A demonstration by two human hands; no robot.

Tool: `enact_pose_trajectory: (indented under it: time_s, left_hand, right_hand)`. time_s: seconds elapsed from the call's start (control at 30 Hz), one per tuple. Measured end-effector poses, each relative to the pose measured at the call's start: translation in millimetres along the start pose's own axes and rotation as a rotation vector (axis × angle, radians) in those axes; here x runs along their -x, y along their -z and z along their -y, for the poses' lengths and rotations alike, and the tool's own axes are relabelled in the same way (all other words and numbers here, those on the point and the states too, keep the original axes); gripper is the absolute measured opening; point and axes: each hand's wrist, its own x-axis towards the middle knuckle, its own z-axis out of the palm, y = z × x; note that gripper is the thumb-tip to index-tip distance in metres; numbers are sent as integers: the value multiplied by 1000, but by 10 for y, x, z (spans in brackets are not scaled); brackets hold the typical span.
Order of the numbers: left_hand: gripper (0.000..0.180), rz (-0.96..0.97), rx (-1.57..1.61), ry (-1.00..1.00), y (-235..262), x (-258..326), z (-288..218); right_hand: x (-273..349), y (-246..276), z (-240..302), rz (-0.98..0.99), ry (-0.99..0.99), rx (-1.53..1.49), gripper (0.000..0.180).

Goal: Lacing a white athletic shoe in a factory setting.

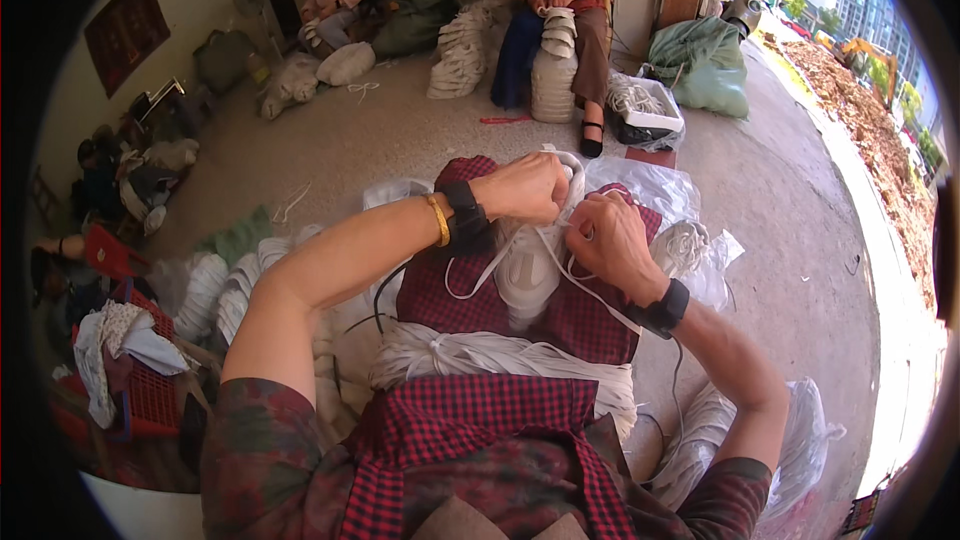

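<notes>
We judge lacing partway: lace (488,277) slack left and right of pale shoe (526,278), tightening unfinished. Left hand (528,189) curled, right hand (616,242) fingers bent; pinching what, we cannot tell.

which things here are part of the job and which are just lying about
In the job, by the look of it:
- white shoe, between the knees
- white lace, strung from it
- lace bundle across the lap

Apparently just lying about:
- red basket with clothes
- standing fan
- green sack
</notes>
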Motion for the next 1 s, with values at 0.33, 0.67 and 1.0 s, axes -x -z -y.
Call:
enact_pose_trajectory:
  time_s: [0.33, 0.67, 1.0]
  left_hand:
    - [14, 138, -92, -75, 64, -69, -1]
    - [14, 78, -114, 7, -34, -80, -43]
    - [12, 43, -461, -79, 126, 3, -252]
  right_hand:
    - [-31, -20, -53, -27, 71, -22, 9]
    - [-100, 47, -89, 94, -67, 36, 11]
    - [-256, 136, -172, 66, 60, -145, 23]
